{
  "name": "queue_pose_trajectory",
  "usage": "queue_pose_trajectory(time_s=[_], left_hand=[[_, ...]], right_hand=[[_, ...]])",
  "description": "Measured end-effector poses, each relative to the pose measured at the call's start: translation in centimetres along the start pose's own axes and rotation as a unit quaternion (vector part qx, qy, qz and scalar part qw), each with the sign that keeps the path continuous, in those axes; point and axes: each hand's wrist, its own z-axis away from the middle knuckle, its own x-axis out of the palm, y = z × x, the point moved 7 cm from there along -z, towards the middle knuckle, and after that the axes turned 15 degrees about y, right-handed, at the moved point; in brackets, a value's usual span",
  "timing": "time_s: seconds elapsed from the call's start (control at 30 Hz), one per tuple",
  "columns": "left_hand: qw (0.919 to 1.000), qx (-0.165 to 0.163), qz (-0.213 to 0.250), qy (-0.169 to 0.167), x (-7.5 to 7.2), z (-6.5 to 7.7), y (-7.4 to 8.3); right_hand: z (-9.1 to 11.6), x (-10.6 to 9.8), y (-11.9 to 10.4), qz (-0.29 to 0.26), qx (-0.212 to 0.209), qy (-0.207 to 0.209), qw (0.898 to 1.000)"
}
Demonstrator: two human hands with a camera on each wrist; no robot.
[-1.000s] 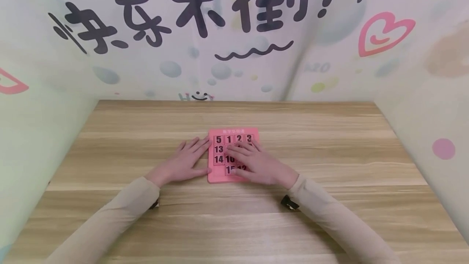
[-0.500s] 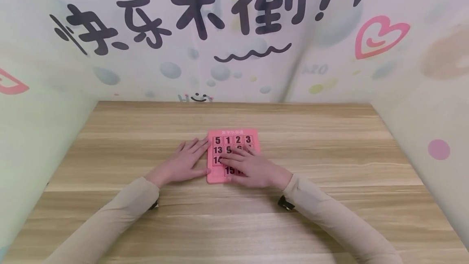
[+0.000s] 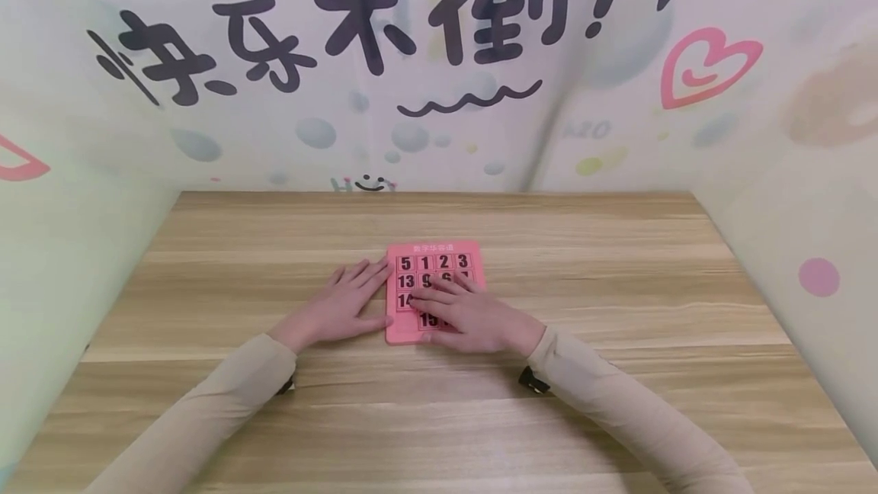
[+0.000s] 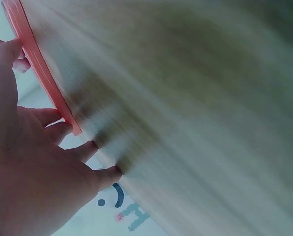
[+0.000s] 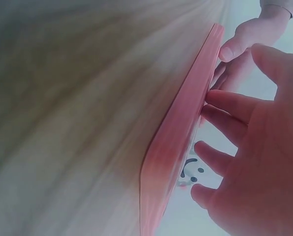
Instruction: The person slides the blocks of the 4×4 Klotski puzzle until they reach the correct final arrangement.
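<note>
left hand, fingers spread against the pink board — right hand fanned over its tiles — best brace firmly, slide lightly toward the gap by the left thumb.

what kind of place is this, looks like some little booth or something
Probably a small screened-off tabletop booth, though what lies beyond is out of view. A wood-grain table meets pale walls on three sides, the back one bearing big lettering, and a number puzzle lies on the table.
</note>
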Motion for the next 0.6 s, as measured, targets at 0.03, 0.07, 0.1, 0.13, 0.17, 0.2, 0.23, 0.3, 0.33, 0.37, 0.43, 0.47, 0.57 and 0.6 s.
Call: queue_pose_trajectory(time_s=[0.03,0.07,0.1,0.13,0.17,0.2,0.23,0.3,0.33,0.37,0.43,0.47,0.57,0.6], left_hand=[[1.0000,0.000,0.000,0.000,-0.02,0.00,0.01],[1.0000,0.000,0.001,0.001,-0.04,-0.01,0.01],[1.0000,-0.001,0.002,0.001,-0.05,-0.03,0.02],[1.0000,-0.001,0.003,0.001,-0.06,-0.03,0.02],[1.0000,-0.001,0.003,0.001,-0.07,-0.04,0.03],[1.0000,-0.002,0.004,0.001,-0.07,-0.05,0.04],[1.0000,-0.002,0.004,0.001,-0.07,-0.05,0.06],[1.0000,-0.001,0.003,0.001,-0.06,-0.07,0.06],[1.0000,-0.001,0.003,0.002,-0.06,-0.07,0.06],[1.0000,0.000,0.003,0.003,-0.06,-0.09,0.05],[1.0000,0.000,0.002,0.004,-0.05,-0.11,0.02],[1.0000,0.001,0.001,0.004,-0.05,-0.12,0.01],[1.0000,0.002,0.002,0.004,-0.08,-0.13,0.02],[1.0000,0.002,0.002,0.004,-0.09,-0.13,0.02]], right_hand=[[0.01,0.04,0.00,0.002,0.001,-0.002,1.000],[0.04,0.06,0.00,0.003,0.004,-0.005,1.000],[0.08,0.08,-0.02,0.003,0.005,-0.007,1.000],[0.13,0.09,-0.05,0.004,0.007,-0.008,1.000],[0.18,0.10,-0.08,0.006,0.008,-0.011,1.000],[0.22,0.09,-0.13,0.007,0.009,-0.012,1.000],[0.26,0.10,-0.18,0.010,0.008,-0.013,1.000],[0.36,0.12,-0.30,0.014,0.006,-0.015,1.000],[0.40,0.13,-0.36,0.015,0.005,-0.016,1.000],[0.44,0.14,-0.41,0.017,0.004,-0.017,1.000],[0.55,0.18,-0.50,0.018,0.003,-0.018,1.000],[0.61,0.18,-0.54,0.018,0.003,-0.018,1.000],[0.74,0.10,-0.70,0.019,0.000,-0.014,1.000],[0.79,0.08,-0.75,0.020,-0.001,-0.013,1.000]])
